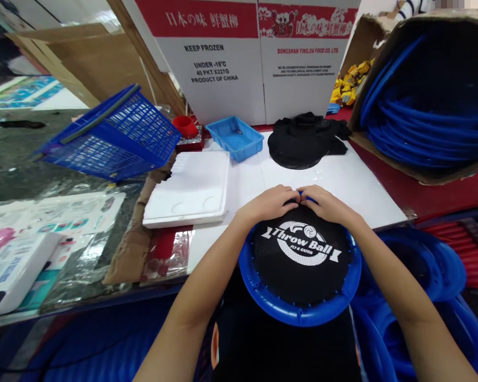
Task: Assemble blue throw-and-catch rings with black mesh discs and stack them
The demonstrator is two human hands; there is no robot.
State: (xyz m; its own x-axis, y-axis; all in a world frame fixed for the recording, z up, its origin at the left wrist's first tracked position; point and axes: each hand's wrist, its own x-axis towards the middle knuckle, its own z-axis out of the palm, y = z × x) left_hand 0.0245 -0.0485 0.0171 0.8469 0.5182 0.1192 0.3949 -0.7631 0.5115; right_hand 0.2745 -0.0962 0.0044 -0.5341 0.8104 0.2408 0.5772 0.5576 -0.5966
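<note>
A round throw-ball net paddle [300, 314] with a blue plastic rim and black mesh lies tilted between my lap and the table edge. White lettering, "Throw Ball", is printed on its mesh. At the far side of the rim, my left hand [274, 203] is closed on it, fingers curled over the edge. My right hand [323, 204] grips the same rim just beside it, the two hands' fingertips almost meeting. Just beyond, a pile of black mesh discs [298, 140] rests on the white board [258, 185].
A light-blue tray [239, 140], a white foam lid [195, 185] and a red cup [185, 126] stand behind and left. A blue basket [115, 135] leans further left. At right, a carton holds blue rings [426, 140]; more blue rings [438, 265] lie below.
</note>
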